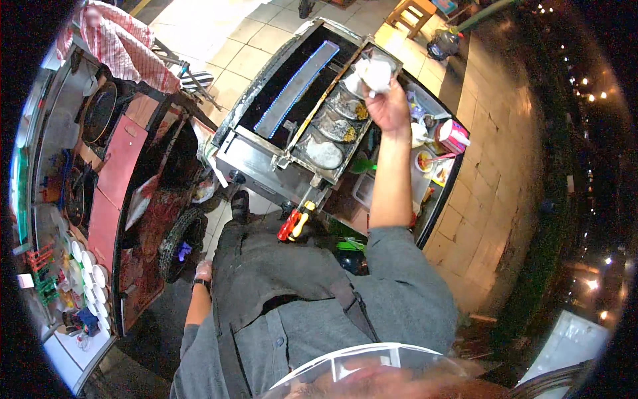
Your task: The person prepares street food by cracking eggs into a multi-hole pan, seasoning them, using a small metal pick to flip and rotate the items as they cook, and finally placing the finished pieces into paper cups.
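My right hand (389, 108) is shut on a white object (376, 74), too glaring to name closely, over the far end of a long metal mould pan (299, 135). White batter (323, 152) fills the nearest mould. Yellow-brown crumbly filling (350, 133) lies on the white layer in the two middle moulds. From the pan's near end stick out a red handle (289, 224) and a yellow handle (300, 225), like those of screwdrivers. Low at my side hangs my left hand (203, 270), near the cart wheel; its fingers are too unclear to read.
Beside the pan, the stove has a long perforated burner (299, 87) edged with blue flame. On the right shelf stand a pink-and-white carton (451, 135) and a small bowl (423, 161) with a utensil. Leftward, another cart carries stacked white bowls (89, 279) and a wheel (184, 244).
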Demonstrator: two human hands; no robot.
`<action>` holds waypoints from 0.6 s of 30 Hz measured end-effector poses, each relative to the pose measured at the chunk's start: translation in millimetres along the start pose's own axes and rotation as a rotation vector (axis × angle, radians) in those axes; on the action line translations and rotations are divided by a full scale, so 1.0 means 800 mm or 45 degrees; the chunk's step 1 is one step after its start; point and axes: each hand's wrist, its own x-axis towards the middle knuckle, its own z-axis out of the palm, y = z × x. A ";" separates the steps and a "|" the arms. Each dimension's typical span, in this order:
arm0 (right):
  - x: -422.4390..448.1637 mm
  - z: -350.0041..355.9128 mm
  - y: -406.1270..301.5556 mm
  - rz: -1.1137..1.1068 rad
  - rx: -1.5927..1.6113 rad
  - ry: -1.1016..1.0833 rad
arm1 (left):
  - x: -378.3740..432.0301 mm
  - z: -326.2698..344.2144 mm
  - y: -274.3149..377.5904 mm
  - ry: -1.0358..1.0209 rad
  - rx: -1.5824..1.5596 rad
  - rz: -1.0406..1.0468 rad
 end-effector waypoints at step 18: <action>-0.243 -0.072 0.042 0.039 0.402 0.009 | 0.107 -0.005 0.025 0.253 -0.187 0.368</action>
